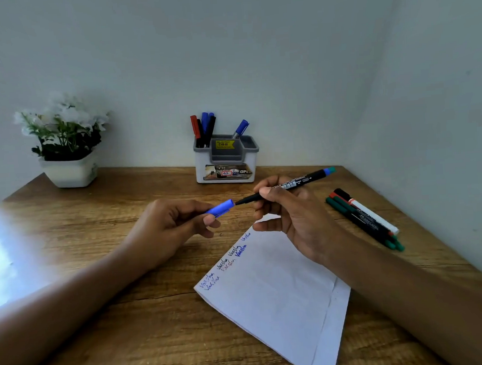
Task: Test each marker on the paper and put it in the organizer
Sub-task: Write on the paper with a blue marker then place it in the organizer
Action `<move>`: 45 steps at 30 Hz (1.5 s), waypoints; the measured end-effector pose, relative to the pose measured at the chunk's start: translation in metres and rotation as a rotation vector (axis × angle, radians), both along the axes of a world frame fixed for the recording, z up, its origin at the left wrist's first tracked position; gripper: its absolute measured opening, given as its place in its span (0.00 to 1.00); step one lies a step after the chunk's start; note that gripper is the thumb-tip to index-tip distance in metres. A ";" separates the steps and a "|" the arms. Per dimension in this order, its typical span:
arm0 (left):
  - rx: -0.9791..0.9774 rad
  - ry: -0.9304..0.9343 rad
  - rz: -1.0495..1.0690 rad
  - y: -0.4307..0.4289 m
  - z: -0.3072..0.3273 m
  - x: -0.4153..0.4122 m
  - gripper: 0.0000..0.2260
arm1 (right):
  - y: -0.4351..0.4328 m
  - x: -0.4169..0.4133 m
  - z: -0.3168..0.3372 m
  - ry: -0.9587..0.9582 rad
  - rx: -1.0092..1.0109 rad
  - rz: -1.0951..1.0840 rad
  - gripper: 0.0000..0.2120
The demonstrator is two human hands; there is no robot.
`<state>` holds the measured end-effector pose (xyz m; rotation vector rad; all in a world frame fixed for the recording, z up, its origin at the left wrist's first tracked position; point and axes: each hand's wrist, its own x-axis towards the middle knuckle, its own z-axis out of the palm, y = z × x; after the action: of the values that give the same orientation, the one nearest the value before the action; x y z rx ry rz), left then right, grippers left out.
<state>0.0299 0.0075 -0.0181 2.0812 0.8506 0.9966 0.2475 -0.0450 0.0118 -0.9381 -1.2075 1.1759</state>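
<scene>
- Wooden desk (131, 344) set into a pale-walled corner, with a glare patch over its left edge. White-flowered plant pot (70, 171) at back left, away from the work area.
- Organizer (201, 170) parked at back centre against the wall, within reach but off the paper. Cluster of red, black and blue markers (204, 129) upright in the left rear compartment. 1 blue-capped marker (241, 128) leaning in the right rear compartment. Front tray contents not discernible.
- Paper (275, 293) laid at an angle under the right forearm, probably to suit the writing hand. Test scribbles (227, 260) in blue, black and red strung along the upper left edge, rest of sheet left blank.
- Left hand (169, 229): thumb and fingers curled round a blue cap (221, 207), open mouth turned toward the right hand.
- Right hand (292, 216): thumb and fingertips pinching a black-barrelled marker (288, 184) near its front, raised above the desk between organizer and paper. Tip aimed at the cap mouth, just short of it or barely touching; cannot tell which.
- Judgement: cap and tip lined up on 1 axis, so a capping or uncapping step. Possibly recapping, given the blue scribble near the paper's top corner; not confirmed.
- About 4 capped markers (363, 217) bunched side by side at the right of the desk, presumably the untested stock, kept apart from the sorted ones.
- If recapping: press cap straight on, then stand in organizer.
</scene>
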 end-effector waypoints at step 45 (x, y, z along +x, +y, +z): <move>-0.479 -0.339 0.119 0.003 0.006 0.020 0.14 | 0.002 0.000 0.022 -0.265 0.072 -0.174 0.06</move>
<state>0.0503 0.0106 -0.0117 1.4273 0.9326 1.0478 0.2478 -0.0433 0.0334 -1.1459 -1.3394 0.8836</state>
